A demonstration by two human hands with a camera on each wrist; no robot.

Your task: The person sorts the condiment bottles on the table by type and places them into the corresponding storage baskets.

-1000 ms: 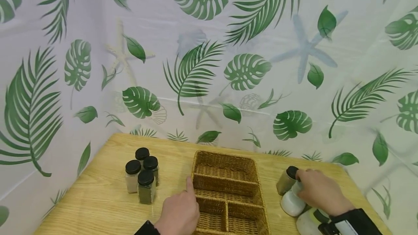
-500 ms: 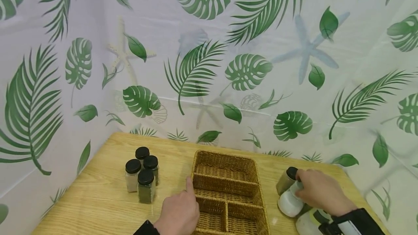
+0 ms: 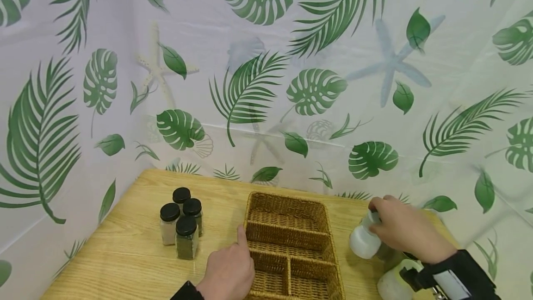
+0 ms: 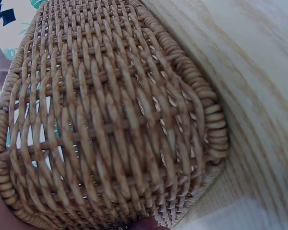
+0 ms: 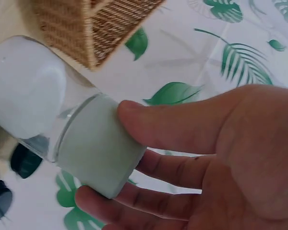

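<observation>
My right hand (image 3: 401, 228) holds a clear glass jar of white contents (image 3: 365, 243) by its pale green lid (image 5: 101, 143). The jar is tilted, its bottom toward the basket; thumb and fingers pinch the lid in the right wrist view. My left hand (image 3: 229, 270) is at the left side of a brown wicker basket (image 3: 291, 234), index finger stretched along its rim. In the left wrist view a fingertip (image 4: 148, 224) touches the basket's outer wall and skin shows beyond the rim; the other fingers are mostly hidden. Bare weave shows in the basket's visible compartments.
Several black-lidded spice jars (image 3: 186, 237) stand grouped on the wooden table (image 3: 125, 240) at left. A larger pale jar (image 3: 395, 281) is below my right wrist, with a dark-lidded jar (image 3: 390, 254) partly hidden. A leaf-patterned cloth (image 3: 266, 82) hangs behind the table.
My right hand has drawn the white jar slightly left, away from the black-lidded jar, which the hand now largely covers. The left hand and basket have stayed put.
</observation>
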